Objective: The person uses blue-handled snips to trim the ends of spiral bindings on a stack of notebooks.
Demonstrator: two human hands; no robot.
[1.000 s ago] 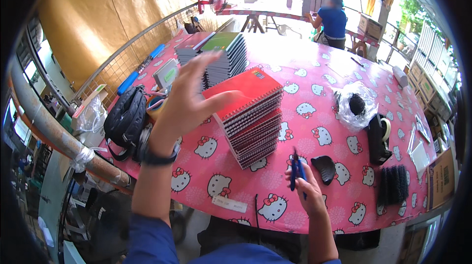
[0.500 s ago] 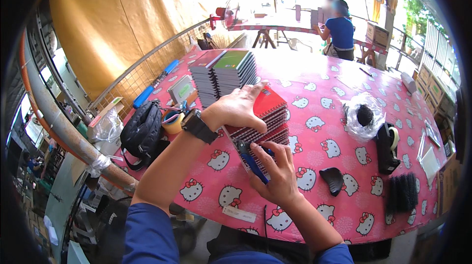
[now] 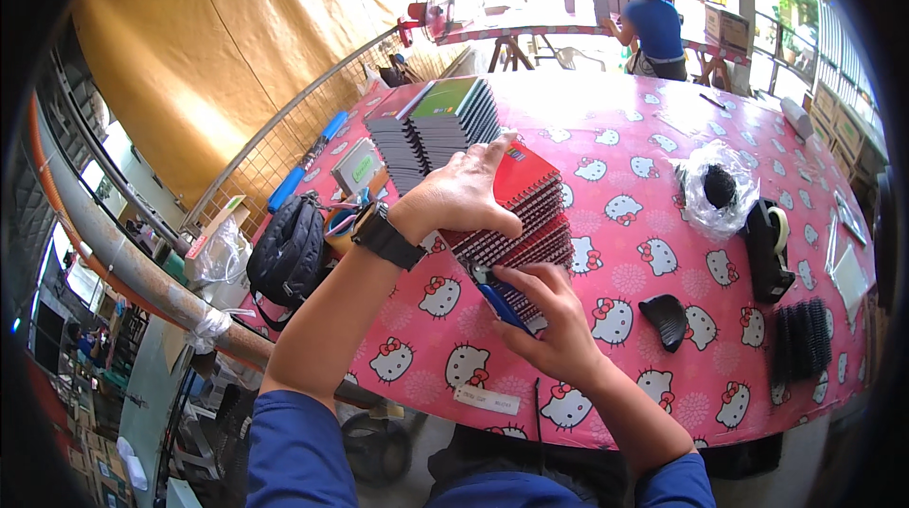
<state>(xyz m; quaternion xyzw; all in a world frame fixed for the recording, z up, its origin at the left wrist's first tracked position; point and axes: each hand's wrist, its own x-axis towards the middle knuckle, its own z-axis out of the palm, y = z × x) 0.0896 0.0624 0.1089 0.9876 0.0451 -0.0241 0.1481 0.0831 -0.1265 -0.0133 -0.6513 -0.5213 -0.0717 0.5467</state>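
A stack of red spiral-bound notebooks [image 3: 525,175] stands near the middle of the table, its coil edges facing me. Across the top of the stack lies my left hand [image 3: 454,197], thumb and fingers spread. My right hand [image 3: 557,317] is closed around blue-handled pliers [image 3: 507,307], whose metal head is against the coil edges at the stack's near left side. My fingers partly hide the handles, and the jaw tips are too small to make out. Behind my left hand, gray-edged spiral notebooks with green and red covers [image 3: 445,99] stand in two piles.
A black bag [image 3: 287,248] sits at the left beside a tape roll. On the right are a plastic-wrapped black coil bundle [image 3: 720,188], tape dispenser [image 3: 769,257], curved black piece [image 3: 666,320] and black coils [image 3: 801,338]. Another person [image 3: 655,30] sits at a far table.
The fingers of my right hand have drawn in around the pliers' handles, which stood apart before. My left hand stays on the stack. The whole view has shifted slightly.
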